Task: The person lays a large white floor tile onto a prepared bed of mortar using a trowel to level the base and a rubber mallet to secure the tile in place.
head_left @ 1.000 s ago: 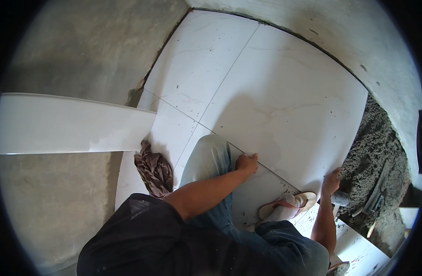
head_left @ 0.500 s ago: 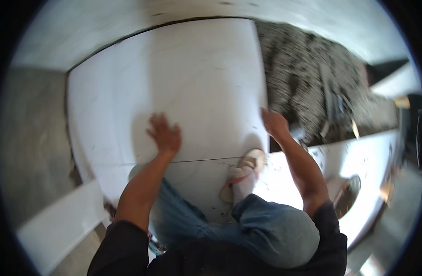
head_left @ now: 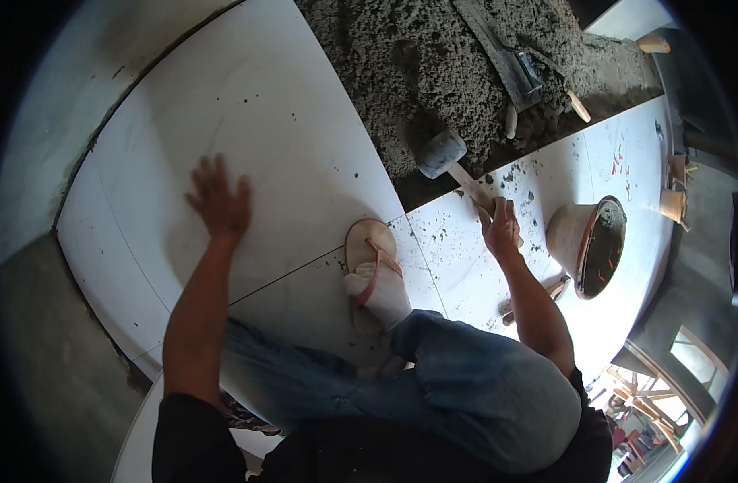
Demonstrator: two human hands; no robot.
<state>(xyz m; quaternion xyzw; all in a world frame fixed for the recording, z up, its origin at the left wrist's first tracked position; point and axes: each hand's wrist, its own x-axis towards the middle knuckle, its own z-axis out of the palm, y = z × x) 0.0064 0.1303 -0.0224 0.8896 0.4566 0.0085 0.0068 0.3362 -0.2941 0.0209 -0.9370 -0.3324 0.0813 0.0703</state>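
My left hand (head_left: 218, 197) is spread open over a large white floor tile (head_left: 280, 145); whether the palm touches it I cannot tell. On the right, my right hand (head_left: 502, 229) has its fingers closed round the wooden handle of a rubber mallet (head_left: 441, 153). The mallet's grey head lies over the edge of the rough mortar bed (head_left: 385, 72), just past the tile's right edge. My sandalled foot (head_left: 377, 282) stands on the tiles by a joint between the two hands.
A flat steel trowel (head_left: 498, 52) and another wooden-handled tool (head_left: 578, 106) lie on the mortar. A bucket (head_left: 570, 233) stands on crumb-strewn tiles at right, with a tool (head_left: 538, 299) near it. Plastered walls (head_left: 43, 314) border the left.
My right hand has left the large tile's right edge and taken hold of the mallet's handle. The left hand stays spread over the tile. The view has turned toward the right.
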